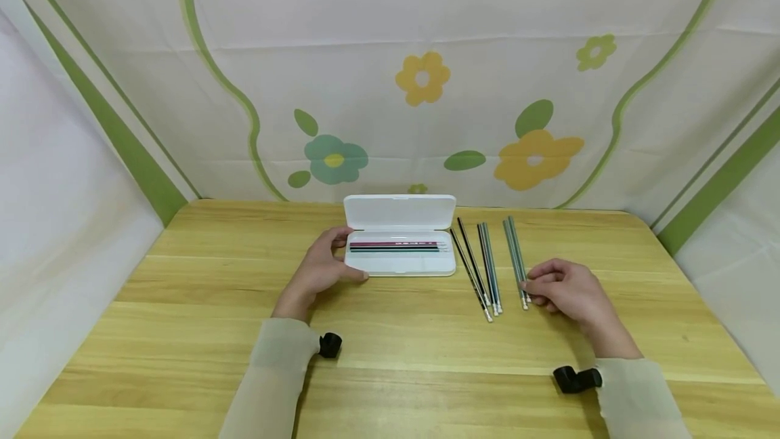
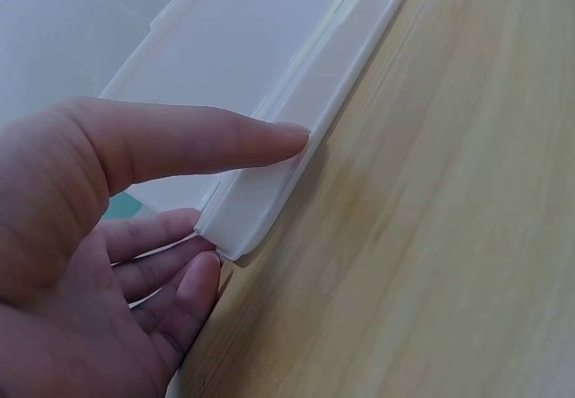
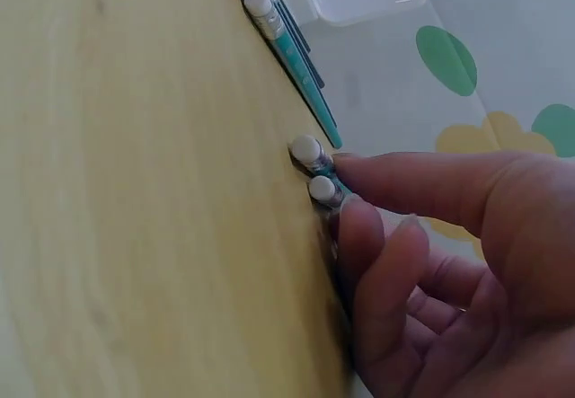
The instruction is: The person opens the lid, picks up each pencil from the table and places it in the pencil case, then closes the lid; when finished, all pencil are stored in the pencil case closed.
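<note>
An open white pencil case [image 1: 402, 265] lies on the table with its lid [image 1: 399, 213] raised at the back. Inside are a few pencils, one pink [image 1: 390, 244], with dark and green ones below it. My left hand [image 1: 315, 266] grips the case's left end, thumb along the front wall and fingers round the back corner. To the right, my right hand [image 1: 569, 290] pinches two green pencils [image 1: 513, 249] near their white eraser ends. In the right wrist view, both erasers [image 3: 307, 150] show just beyond the thumb and forefinger.
Between the case and my right hand lie several more pencils, black [image 1: 472, 256] and green, erasers toward me. A wooden table [image 1: 414, 385] spreads beneath. Behind it hangs a white cloth [image 1: 341, 53] with flower prints, and cloth walls stand at both sides.
</note>
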Available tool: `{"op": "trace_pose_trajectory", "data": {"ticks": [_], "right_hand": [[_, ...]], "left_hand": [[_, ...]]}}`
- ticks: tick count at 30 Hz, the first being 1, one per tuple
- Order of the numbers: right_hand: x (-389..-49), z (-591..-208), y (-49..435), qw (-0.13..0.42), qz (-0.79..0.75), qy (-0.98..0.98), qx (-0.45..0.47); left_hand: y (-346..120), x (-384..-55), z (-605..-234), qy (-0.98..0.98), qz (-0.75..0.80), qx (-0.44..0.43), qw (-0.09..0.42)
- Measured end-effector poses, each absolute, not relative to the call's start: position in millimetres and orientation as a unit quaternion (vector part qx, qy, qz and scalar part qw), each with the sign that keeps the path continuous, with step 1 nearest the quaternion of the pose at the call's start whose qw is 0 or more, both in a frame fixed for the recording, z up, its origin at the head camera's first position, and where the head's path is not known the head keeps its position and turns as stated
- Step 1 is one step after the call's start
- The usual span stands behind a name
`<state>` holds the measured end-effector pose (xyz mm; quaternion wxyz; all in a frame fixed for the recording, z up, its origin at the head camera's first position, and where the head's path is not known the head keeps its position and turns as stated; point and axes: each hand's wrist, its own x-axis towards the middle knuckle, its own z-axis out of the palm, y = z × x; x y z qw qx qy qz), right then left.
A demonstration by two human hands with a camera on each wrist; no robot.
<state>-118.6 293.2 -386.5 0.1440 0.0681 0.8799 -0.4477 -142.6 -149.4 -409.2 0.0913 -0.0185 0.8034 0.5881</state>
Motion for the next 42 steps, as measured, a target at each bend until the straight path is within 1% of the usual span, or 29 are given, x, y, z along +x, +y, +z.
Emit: {"op": "trace_pose_trajectory", "data": {"ticks": [6, 16, 25, 42], "right_hand": [[-118, -383, 290, 0.156, -0.414, 0.895, 0.063], [-115, -379, 281, 0.142, -0.365, 0.917, 0.070], [-118, -381, 290, 0.156, -0.416, 0.893, 0.072], [-121, -384, 297, 0.147, -0.500, 0.851, 0.062]], "left_hand": [[-150, -142, -410, 0.804, 0.587, -0.020, 0.090], [-150, -141, -409, 0.802, 0.591, -0.012, 0.086], [-150, -142, -410, 0.798, 0.597, -0.011, 0.087], [-149, -141, -407, 0.801, 0.593, -0.009, 0.084]]}}
